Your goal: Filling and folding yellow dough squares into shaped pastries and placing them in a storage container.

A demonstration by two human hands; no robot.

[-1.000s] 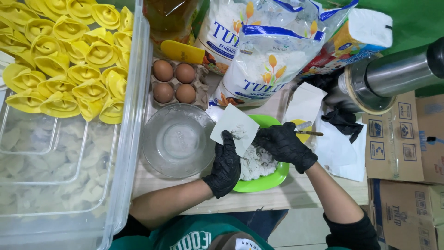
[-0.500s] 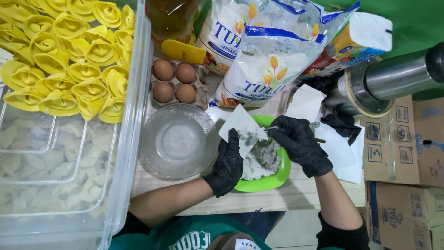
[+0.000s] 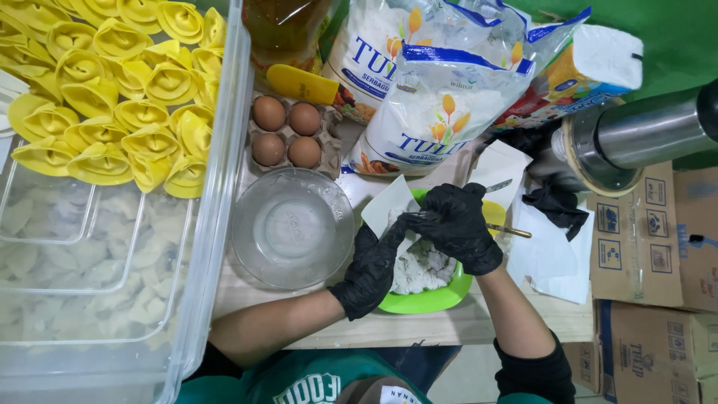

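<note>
Wrapper (image 3: 389, 211) sits mid-frame over the green bowl (image 3: 426, 301), pinched in the left hand (image 3: 372, 268); the right hand (image 3: 458, 224) (clasping a utensil) has shifted onto it since earlier, spreading filling (image 3: 420, 268).

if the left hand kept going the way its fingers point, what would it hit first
Probably the white square dough wrapper it already touches at its fingertips; beyond that, the clear plastic flour bag. Depth is unclear.

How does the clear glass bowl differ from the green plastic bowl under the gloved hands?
The clear glass bowl looks empty, while the green plastic bowl holds a pale, crumbly filling. The glass bowl stands untouched; the green one sits under the left hand and right hand, both in black gloves. The glass bowl is see-through, the green one opaque. Both are round and rest on the wooden table.
</note>
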